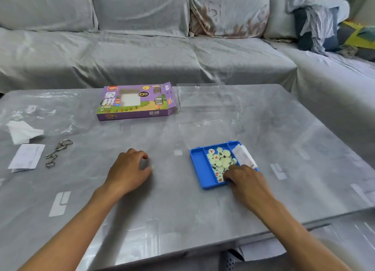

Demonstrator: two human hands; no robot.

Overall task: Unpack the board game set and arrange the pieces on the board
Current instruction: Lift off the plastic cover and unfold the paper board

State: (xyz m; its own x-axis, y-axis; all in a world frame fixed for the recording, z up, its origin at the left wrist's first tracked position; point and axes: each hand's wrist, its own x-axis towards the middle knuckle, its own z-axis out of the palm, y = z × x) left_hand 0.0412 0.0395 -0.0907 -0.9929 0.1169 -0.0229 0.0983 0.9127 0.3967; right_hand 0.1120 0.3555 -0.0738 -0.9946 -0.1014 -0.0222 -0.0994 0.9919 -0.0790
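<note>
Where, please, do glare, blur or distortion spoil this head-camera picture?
Head view: window glare washes over the table and nearly hides the clear lid; the wide-angle lens bends the table's edges; the box print is soft; the pieces in the tray stay readable beside the right hand.

Blue tray [199,165], pale green pieces [222,159], purple box [136,101], grey marbled table [182,199].

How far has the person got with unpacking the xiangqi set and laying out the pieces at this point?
Done: the purple box lies opened, the clear lid is off and set aside, and the blue tray is out on the table. In hand: the right hand reaches into the pieces in the tray; the left hand rests on the table. Left: no board is laid out, and no piece is placed.
</note>
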